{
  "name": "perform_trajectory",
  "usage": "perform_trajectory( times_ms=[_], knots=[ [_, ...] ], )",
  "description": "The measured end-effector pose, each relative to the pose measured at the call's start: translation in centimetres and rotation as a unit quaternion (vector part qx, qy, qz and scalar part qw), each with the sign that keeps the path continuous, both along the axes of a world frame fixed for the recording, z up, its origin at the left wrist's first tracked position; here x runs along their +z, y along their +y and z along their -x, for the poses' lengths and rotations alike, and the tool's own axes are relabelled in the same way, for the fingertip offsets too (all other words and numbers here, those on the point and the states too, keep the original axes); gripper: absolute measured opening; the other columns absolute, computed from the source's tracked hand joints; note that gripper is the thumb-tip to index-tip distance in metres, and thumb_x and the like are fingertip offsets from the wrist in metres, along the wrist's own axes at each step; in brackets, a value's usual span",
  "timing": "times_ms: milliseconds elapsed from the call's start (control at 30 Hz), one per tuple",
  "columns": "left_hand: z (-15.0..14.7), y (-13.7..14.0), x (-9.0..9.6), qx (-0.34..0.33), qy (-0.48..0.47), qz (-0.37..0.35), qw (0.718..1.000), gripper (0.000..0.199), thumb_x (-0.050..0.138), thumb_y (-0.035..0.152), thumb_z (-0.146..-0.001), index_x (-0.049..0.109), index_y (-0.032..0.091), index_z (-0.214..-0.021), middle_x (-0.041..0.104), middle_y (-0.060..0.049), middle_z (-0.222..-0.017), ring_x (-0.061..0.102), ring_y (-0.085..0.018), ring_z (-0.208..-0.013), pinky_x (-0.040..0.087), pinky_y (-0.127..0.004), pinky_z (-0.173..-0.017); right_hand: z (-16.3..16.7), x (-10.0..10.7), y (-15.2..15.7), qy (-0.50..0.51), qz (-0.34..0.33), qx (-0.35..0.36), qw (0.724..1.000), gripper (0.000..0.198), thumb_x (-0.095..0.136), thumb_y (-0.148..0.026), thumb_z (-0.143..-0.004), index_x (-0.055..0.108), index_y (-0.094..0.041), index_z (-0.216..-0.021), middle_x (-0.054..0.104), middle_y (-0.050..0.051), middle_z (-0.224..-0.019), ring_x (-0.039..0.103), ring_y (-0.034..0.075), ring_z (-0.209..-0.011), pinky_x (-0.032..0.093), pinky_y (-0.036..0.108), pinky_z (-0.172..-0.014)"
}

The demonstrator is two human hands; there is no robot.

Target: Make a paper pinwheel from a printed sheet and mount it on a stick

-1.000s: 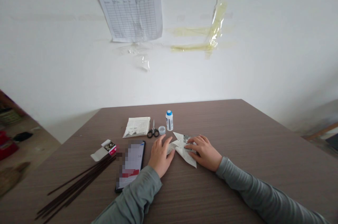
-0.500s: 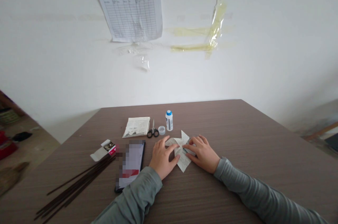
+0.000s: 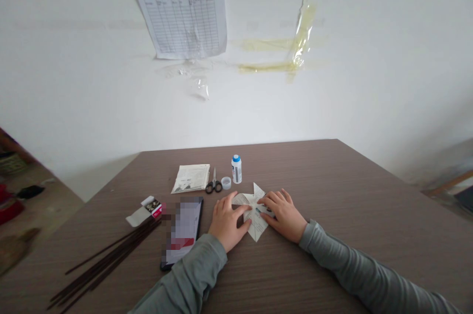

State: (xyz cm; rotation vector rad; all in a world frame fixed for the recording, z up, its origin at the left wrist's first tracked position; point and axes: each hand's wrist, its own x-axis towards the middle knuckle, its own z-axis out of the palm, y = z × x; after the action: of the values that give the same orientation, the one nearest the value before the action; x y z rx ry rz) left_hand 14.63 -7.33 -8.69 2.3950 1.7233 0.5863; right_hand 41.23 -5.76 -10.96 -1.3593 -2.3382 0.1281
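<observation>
Landmark: the blue-capped glue bottle (image 3: 236, 170), upright on the brown table (image 3: 314, 171).

Newsprint pinwheel (image 3: 256, 227): flat on the table, nearer the person than the bottle and slightly to its right. Pointed arms folded about a common centre; right portion partly covered.

Left hand (image 3: 226, 223): nearer than the bottle, at the pinwheel's left side. Thumb and forefinger apart, tips touching the paper.

Right hand (image 3: 284, 215): nearer than the bottle and to its right. Thumb and forefinger likewise apart, fingers lying on the pinwheel's right side. Whether either hand presses hard, cannot tell.

Left of the bottle, in order: a small pale ring (image 3: 226, 183), just beside it; black-handled scissors (image 3: 214, 186), blades pointing away from the person; a stack of folded newsprint (image 3: 191, 177).

Nearer than the bottle and to its left: a phone (image 3: 186, 230), screen lit, partly pixelated. Farther left: a small box (image 3: 139, 214), flap raised, and a bundle of thin dark sticks (image 3: 111, 260).
</observation>
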Motion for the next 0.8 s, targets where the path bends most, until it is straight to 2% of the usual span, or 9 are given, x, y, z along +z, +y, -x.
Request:
perform_trajectory(
  times_ms=[133, 333, 433, 600, 800],
  knots=[
    [0.2, 0.1, -0.2, -0.003, -0.008, -0.004, 1.000, 0.035, 0.103, 0.034, -0.100, 0.105, 0.043, -0.134, 0.080, -0.012, -0.184, 0.076, -0.052, -0.168, 0.059, -0.077, -0.148, -0.2, -0.5, 0.1, 0.018, -0.018, 0.003, 1.000, 0.048, 0.080, -0.030, -0.114, 0.092, -0.042, -0.160, 0.094, 0.011, -0.139, 0.087, 0.042, -0.135, 0.058, 0.079, -0.145],
    [0.3, 0.4, -0.5, -0.014, -0.031, -0.007, 0.999, 0.034, 0.106, 0.033, -0.098, 0.104, 0.039, -0.132, 0.080, -0.016, -0.181, 0.076, -0.057, -0.166, 0.059, -0.086, -0.143, -0.4, -1.1, 0.6, 0.026, -0.044, 0.021, 0.998, 0.038, 0.085, -0.035, -0.113, 0.099, -0.047, -0.145, 0.092, 0.011, -0.127, 0.088, 0.045, -0.123, 0.066, 0.082, -0.136],
    [0.5, 0.6, -0.9, -0.004, -0.045, -0.012, 0.999, 0.042, 0.111, 0.033, -0.093, 0.103, 0.038, -0.134, 0.079, -0.017, -0.180, 0.076, -0.057, -0.166, 0.061, -0.084, -0.143, -0.3, -1.1, 0.6, 0.035, -0.031, 0.011, 0.999, 0.037, 0.087, -0.036, -0.111, 0.099, -0.050, -0.143, 0.092, 0.010, -0.129, 0.087, 0.045, -0.126, 0.064, 0.081, -0.138],
    [1.1, 0.8, -1.6, 0.009, -0.064, -0.020, 0.998, 0.057, 0.114, 0.037, -0.090, 0.096, 0.032, -0.144, 0.078, -0.019, -0.180, 0.079, -0.051, -0.163, 0.066, -0.077, -0.141, -0.3, -1.2, 0.6, 0.040, -0.021, 0.009, 0.999, 0.033, 0.090, -0.036, -0.110, 0.099, -0.050, -0.139, 0.092, 0.007, -0.130, 0.086, 0.044, -0.129, 0.061, 0.082, -0.140],
    [1.3, 0.9, -1.9, 0.007, -0.067, -0.020, 0.997, 0.053, 0.113, 0.041, -0.091, 0.096, 0.028, -0.139, 0.077, -0.022, -0.181, 0.077, -0.053, -0.166, 0.063, -0.079, -0.143, -0.7, -1.2, 0.8, 0.061, -0.031, 0.026, 0.997, 0.031, 0.088, -0.032, -0.109, 0.099, -0.047, -0.133, 0.092, 0.007, -0.128, 0.087, 0.043, -0.124, 0.062, 0.083, -0.138]
  ],
)
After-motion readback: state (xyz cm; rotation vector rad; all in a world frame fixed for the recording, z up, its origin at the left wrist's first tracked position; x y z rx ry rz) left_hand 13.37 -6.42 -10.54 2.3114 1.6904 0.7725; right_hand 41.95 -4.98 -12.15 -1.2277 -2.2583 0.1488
